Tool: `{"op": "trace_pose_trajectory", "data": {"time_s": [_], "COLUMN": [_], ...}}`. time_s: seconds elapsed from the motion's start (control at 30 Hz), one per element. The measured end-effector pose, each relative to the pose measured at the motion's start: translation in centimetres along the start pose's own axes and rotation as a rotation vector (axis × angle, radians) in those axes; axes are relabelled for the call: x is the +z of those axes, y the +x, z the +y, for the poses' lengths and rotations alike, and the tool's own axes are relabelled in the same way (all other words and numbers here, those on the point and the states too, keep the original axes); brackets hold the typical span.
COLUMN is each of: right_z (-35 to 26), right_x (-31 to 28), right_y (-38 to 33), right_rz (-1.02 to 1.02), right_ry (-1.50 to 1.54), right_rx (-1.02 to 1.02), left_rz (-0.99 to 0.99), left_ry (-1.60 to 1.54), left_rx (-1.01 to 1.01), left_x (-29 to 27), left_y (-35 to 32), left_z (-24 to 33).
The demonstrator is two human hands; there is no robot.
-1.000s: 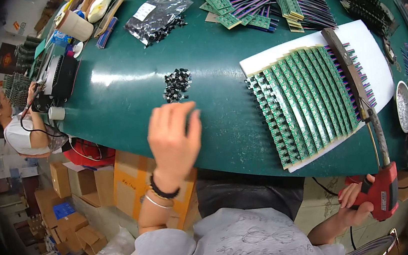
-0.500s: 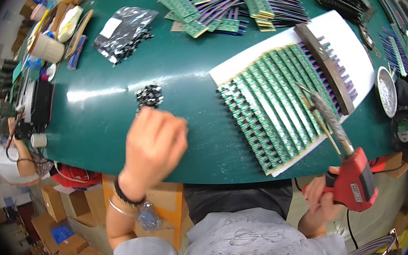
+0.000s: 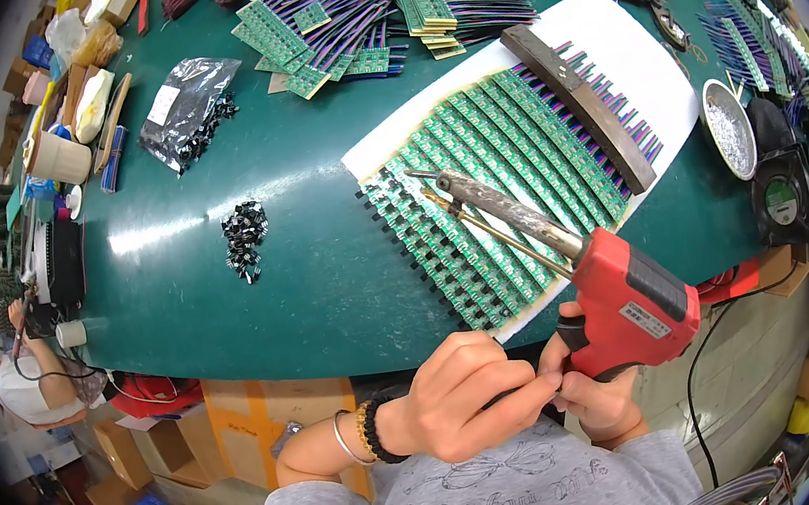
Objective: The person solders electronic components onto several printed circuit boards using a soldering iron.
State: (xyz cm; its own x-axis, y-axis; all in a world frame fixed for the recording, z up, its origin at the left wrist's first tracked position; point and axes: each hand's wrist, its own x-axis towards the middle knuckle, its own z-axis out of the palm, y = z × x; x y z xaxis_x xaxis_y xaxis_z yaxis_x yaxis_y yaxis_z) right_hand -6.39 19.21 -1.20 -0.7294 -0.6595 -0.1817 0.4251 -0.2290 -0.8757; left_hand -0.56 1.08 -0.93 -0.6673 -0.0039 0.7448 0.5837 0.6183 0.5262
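Red soldering gun held at the near edge of the green worktop, tip over rows of green circuit boards.

Gun sits in the right hand, clenched on its grip; left hand curled, fingertips pinched against the gun's handle, touching the right hand. Boards lie on a white sheet, a dark bar laid across them. Round metal dish right of the sheet holds silvery bits. Clear bag with a white label, far left, holds small black parts; a loose pile of black parts lies nearer. More boards with purple wires at the far edge. Cardboard boxes under the worktop; another person at left.
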Motion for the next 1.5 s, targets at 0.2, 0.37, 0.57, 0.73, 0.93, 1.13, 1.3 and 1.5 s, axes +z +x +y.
{"op": "trace_pose_trajectory", "data": {"time_s": [0.2, 0.37, 0.57, 0.73, 0.93, 1.13, 1.3, 1.5], "right_z": [-1.1, -1.4, -2.0, -1.1, 4.2, 1.9, 0.6, 0.7], "right_x": [-0.2, 0.9, 0.3, -1.8, -8.9, -5.7, -6.0, -5.9], "right_y": [0.4, 1.1, 2.0, 1.0, 5.9, -0.4, 1.6, 0.9], "right_rz": [-0.019, 0.17, 0.103, 0.066, -1.009, -0.013, -0.147, -0.057], "right_ry": [0.099, -0.022, -0.066, -0.417, -0.181, -0.129, -0.486, -0.416], "right_rx": [0.068, 0.031, 0.061, -0.093, -0.907, -0.215, -0.269, -0.233], "left_rz": [-0.104, -0.23, -0.383, -0.369, -0.084, -0.112, -0.146, -0.147], "left_ry": [-0.049, -0.024, -0.001, 0.156, 0.308, 0.297, 0.263, 0.258], "left_rx": [-0.034, 0.047, 0.07, -0.195, -0.482, -0.521, -0.5, -0.493], "left_x": [-0.5, -1.8, -3.1, -5.2, -5.1, -5.0, -5.1, -5.2], "left_y": [-0.6, 0.7, 2.8, 4.2, 4.6, 4.3, 4.3, 4.2], "left_z": [-0.2, -0.5, -1.2, -4.6, -11.2, -12.2, -12.4, -12.5]}}
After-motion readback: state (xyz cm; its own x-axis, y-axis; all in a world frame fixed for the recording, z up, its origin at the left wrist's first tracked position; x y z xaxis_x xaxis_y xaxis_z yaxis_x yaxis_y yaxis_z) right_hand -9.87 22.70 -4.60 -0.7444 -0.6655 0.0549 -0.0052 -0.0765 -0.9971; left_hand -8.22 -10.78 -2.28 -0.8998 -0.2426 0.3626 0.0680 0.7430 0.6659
